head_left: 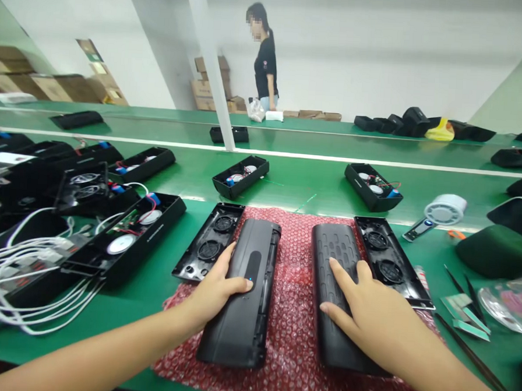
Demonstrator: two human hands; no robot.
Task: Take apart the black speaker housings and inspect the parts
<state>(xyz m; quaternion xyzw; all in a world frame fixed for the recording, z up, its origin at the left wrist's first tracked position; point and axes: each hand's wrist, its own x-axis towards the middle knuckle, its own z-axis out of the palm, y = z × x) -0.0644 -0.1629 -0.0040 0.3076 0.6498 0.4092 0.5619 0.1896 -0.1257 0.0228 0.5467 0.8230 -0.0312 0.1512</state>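
Note:
Two long black speakers lie side by side on red bubble wrap (292, 314). My left hand (216, 283) grips the left edge of the left speaker (241, 320), its thumb on an oval panel beside a small blue light; its other fingers are partly hidden. My right hand (364, 300) lies with fingers spread across the patterned top of the right speaker (335, 246). Beside the left speaker is an open black cover (205, 251) with two round grilles. A similar cover (384, 260) lies right of the right speaker, partly behind my right hand.
Open speaker housings (240, 177) with wires stand on the green bench. White cables (32, 288) tangle at the left. A small fan (444, 210), tweezers (466, 291) and a dark green cap (496, 251) are at the right. A person (267, 61) stands behind the bench.

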